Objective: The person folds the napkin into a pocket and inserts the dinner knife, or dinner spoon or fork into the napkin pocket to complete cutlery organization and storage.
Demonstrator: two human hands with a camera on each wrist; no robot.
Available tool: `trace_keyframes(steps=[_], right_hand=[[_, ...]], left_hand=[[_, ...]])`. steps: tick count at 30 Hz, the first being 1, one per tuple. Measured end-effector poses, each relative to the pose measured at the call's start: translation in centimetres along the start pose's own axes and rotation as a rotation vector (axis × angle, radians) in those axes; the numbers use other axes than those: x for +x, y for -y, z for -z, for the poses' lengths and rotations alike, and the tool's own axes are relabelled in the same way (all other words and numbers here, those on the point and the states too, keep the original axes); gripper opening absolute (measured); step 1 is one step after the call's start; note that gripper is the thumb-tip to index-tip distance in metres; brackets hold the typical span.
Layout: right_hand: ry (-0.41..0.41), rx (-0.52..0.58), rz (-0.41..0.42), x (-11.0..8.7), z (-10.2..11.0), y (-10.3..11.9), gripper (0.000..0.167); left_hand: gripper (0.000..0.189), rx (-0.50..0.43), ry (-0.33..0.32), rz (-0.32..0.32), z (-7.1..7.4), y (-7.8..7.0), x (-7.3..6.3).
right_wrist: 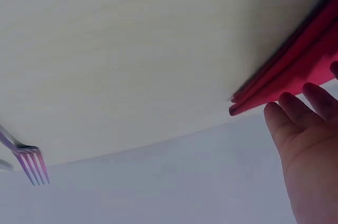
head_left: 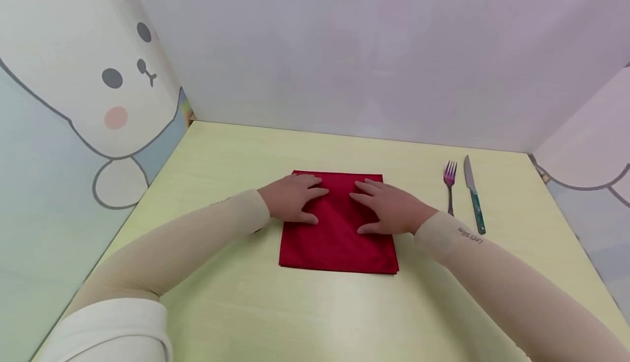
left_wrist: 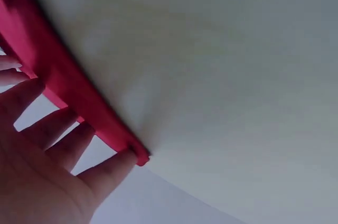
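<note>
A folded red cloth napkin (head_left: 339, 250) lies flat on the table, in layers whose edges show in the right wrist view. My left hand (head_left: 292, 198) rests on its left part with fingers spread. On the right part lies my right hand (head_left: 391, 207), its fingers also spread and pointing inward. Between the two hands a strip of the cloth stays uncovered. In the left wrist view the left fingers (left_wrist: 63, 129) reach over the napkin's edge (left_wrist: 79, 86). The right fingers (right_wrist: 296, 110) touch or hover at the napkin's edge (right_wrist: 285, 86); contact cannot be made out there.
To the right of the napkin lie a fork (head_left: 450, 179) with purple-tinted tines and a knife (head_left: 474, 192) with a green handle. The right forearm partly covers the fork's handle end. White walls (head_left: 369, 50) with cartoon prints enclose the pale wooden table (head_left: 236, 296).
</note>
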State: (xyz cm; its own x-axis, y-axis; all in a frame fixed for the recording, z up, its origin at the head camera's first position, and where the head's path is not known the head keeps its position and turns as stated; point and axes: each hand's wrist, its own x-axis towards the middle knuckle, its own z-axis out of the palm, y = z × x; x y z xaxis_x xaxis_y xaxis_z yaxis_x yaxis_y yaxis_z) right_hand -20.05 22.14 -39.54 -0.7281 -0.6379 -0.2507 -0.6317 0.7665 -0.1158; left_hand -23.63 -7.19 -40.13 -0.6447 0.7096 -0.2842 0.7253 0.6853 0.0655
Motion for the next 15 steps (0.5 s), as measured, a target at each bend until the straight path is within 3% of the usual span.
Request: trace_keyframes(steps=[6, 15], right_hand=[[0.027, 0.026, -0.044, 0.1, -1.2, -0.6, 0.101], [0.031, -0.004, 0.071, 0.6, -1.2, 3.0, 0.098]], left_hand=[[0.095, -0.006, 0.06, 0.028, -0.6, 0.3, -0.4], [0.105, 0.004, 0.12, 0.015, -0.7, 0.5, -0.6]])
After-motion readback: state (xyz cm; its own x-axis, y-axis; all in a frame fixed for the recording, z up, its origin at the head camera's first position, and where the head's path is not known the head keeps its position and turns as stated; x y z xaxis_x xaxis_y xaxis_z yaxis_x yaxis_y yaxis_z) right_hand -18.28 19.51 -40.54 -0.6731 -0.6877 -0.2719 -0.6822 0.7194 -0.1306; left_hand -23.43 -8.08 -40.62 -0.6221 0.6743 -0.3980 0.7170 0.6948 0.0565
